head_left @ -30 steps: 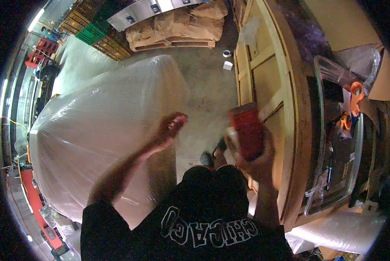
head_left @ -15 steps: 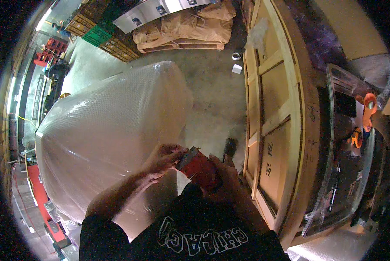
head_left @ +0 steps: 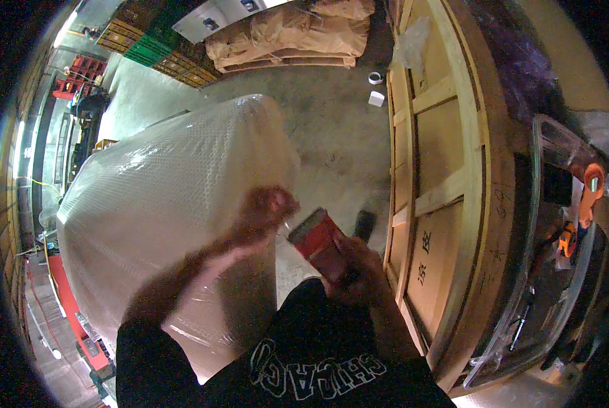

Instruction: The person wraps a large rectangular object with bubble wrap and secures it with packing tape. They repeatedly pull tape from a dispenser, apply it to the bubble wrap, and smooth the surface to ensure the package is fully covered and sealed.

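Note:
My right hand point(head_left: 360, 268) grips a red, boxy hand tool point(head_left: 318, 243) with a dark grey front edge, apparently a tape dispenser. It is held tilted in front of my body. Up and to the left of it, my left hand point(head_left: 269, 206) is smeared by motion, its fingers curled together. Between that hand and the tool's edge shows a small pale streak; what the fingers hold cannot be made out. Just left of both hands stands a large bulky item in bubble wrap point(head_left: 175, 183), and my left forearm passes over it.
A wooden-framed crate point(head_left: 447, 197) stands along my right, with a clear-edged tray of tools point(head_left: 522, 285) beyond it. A tape roll point(head_left: 376, 78) and a white piece point(head_left: 376, 99) lie on the floor ahead. Farther back are a paper-covered pallet point(head_left: 291, 37) and stacked crates point(head_left: 151, 51).
My left hand has moved away from the tool's front edge, up and forward. The tool in my right hand has shifted slightly right and up. The view has turned a little.

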`<state>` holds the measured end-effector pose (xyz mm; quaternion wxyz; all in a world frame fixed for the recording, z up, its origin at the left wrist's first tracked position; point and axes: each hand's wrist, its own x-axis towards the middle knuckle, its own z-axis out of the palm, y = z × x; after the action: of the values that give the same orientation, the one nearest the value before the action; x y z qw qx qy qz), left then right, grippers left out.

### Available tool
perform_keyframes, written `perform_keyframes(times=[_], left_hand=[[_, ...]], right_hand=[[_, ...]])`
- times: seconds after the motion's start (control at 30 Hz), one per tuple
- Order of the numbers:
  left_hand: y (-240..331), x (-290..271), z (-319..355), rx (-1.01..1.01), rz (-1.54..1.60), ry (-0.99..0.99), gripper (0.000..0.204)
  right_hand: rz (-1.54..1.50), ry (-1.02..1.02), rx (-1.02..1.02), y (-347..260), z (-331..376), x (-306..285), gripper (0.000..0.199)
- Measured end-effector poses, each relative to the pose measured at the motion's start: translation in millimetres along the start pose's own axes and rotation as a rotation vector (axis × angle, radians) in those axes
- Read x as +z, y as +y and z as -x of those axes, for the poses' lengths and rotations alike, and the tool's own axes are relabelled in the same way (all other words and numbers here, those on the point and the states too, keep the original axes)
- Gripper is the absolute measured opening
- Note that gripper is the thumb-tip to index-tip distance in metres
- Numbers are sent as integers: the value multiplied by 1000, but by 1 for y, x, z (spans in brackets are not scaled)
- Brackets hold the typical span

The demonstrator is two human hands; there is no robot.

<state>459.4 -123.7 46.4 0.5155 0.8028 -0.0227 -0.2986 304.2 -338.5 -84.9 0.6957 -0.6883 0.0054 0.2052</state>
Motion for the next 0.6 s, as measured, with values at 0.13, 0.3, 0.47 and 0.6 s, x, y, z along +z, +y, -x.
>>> perform_keyframes(times=[0.13, 0.3, 0.47, 0.6], left_hand=[[20, -74, -114, 135, -814, 230, 24], [-46, -79, -148, 184, -1733, 264, 38], [-60, -74, -141, 59, -1752, 216, 48], [-103, -60, -120, 528, -1788, 47, 50]], right_hand=[[221, 87, -373, -48, -49, -18, 80], [-150, -250, -2, 78, -147, 24, 90], [-120, -378, 187, 87, -158, 66, 84], [-33, -387, 82, 111, -164, 67, 85]])
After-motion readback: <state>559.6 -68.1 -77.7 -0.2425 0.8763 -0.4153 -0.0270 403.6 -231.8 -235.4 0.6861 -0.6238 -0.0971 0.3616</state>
